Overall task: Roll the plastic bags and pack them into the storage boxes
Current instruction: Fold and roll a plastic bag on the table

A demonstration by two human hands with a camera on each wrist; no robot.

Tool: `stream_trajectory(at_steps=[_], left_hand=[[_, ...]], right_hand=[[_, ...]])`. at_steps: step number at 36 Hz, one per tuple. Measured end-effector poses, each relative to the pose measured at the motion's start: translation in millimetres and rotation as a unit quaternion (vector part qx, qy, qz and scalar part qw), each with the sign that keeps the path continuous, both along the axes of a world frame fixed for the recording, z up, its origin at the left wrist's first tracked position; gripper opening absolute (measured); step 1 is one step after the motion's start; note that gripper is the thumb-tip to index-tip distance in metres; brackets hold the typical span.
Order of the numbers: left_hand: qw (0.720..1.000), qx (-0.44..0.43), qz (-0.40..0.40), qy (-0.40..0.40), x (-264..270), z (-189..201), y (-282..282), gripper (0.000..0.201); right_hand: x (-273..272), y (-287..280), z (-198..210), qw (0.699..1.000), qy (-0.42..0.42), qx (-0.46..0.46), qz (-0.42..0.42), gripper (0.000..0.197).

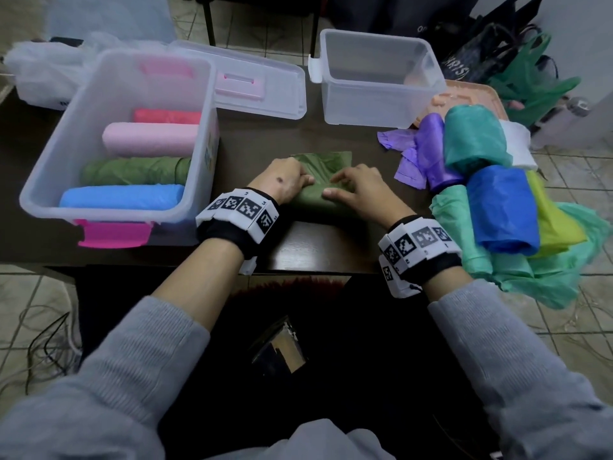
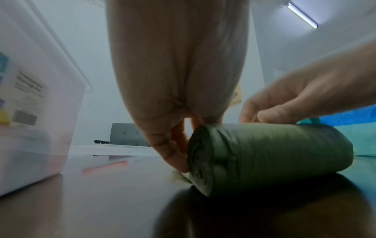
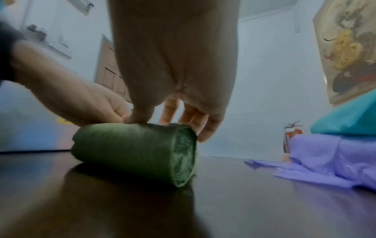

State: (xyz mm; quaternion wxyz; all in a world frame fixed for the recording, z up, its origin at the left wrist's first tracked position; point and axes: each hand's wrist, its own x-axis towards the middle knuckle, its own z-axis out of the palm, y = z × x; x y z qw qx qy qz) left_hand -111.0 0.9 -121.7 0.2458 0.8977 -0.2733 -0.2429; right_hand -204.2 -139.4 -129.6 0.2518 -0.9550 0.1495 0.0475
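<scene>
Currently the step in hand is rolling: a green bag [image 1: 320, 180] lies at centre frame on the dark counter [image 1: 331, 247], most of it wound into a tight cylinder, with a short flat tail showing beyond the fingers. Left hand [image 1: 287, 184] has its grip curled over the left end of the roll, thumb tucked against the spiral end face in the left wrist view; right hand [image 1: 356, 190] has its fingers bent over the top at the right end, thumb on the near side. Judged: rolling nearly complete. Next move calls for winding in the tail while keeping even pressure at both ends so the roll does not telescope, then lifting it into a storage box. Left box [image 1: 122, 141], upper left of frame, holds four rolls (red, pink, green, blue) and looks close to full; second box [image 1: 378, 78], upper centre-right, holds nothing visible. A lid [image 1: 258, 84] lies between them. Right of frame: a heap of bags [image 1: 497, 194], purple, teal, blue, yellow, mint. Counter glossy, reflective. Room: tiled floor, pale walls, ceiling strip light, a framed picture, a fire extinguisher.
</scene>
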Motion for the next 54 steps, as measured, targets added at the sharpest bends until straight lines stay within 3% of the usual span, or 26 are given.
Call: stream_trajectory(at_steps=[4,9,11,13,18,22,25,31,38,40,43,48,51,54], left_hand=[[1.0,-0.005,0.019,0.012,4.0,-1.5,0.0,0.026],[0.999,-0.019,0.039,-0.008,6.3,-0.4,-1.6,0.025],[0.998,-0.027,0.034,-0.039,4.6,1.5,-3.5,0.021],[0.996,-0.037,0.023,-0.072,1.8,3.0,-5.5,0.014],[0.996,-0.035,-0.014,-0.086,-2.5,9.6,-3.0,0.022],[0.991,0.035,-0.063,-0.116,-8.1,12.5,-3.1,0.055],[0.983,0.061,-0.098,-0.143,-11.4,9.4,-3.4,0.068],[0.977,0.054,-0.102,-0.177,-10.3,7.9,-1.7,0.053],[0.985,0.071,-0.107,-0.113,2.1,22.1,-6.0,0.058],[0.986,0.085,-0.106,-0.095,5.3,24.0,-6.5,0.059],[0.985,0.106,-0.107,-0.079,7.0,26.2,-6.6,0.061],[0.986,0.111,-0.108,-0.054,5.3,27.0,2.2,0.065],[0.984,0.106,-0.116,-0.083,0.1,26.0,5.7,0.072],[0.986,0.082,-0.111,-0.096,-3.1,22.5,8.2,0.065]], right_hand=[[-2.4,14.9,4.8,0.992,-0.07,-0.1,0.035,0.033],[-10.4,26.1,6.1,0.981,-0.008,-0.175,0.078,0.054],[-12.0,27.5,4.6,0.979,-0.001,-0.189,0.081,0.053],[-9.3,25.4,3.6,0.981,-0.001,-0.178,0.074,0.049],[2.9,16.5,7.8,0.988,0.037,-0.13,0.077,0.045],[11.7,9.3,12.6,0.989,0.069,-0.098,0.082,0.048],[17.6,5.7,16.5,0.988,0.093,-0.086,0.085,0.049],[23.8,9.3,18.0,0.989,0.103,-0.083,0.068,0.05],[11.1,25.0,10.0,0.988,-0.008,-0.15,0.045,0.035],[6.0,30.3,8.3,0.989,-0.005,-0.141,0.047,0.039],[-0.9,34.6,4.7,0.986,0.006,-0.153,0.064,0.062],[-4.1,37.2,2.8,0.988,-0.002,-0.143,0.057,0.048],[-1.1,35.3,7.3,0.992,0.024,-0.106,0.057,0.049],[1.9,32.7,13.5,0.994,0.059,-0.068,0.054,0.05]])
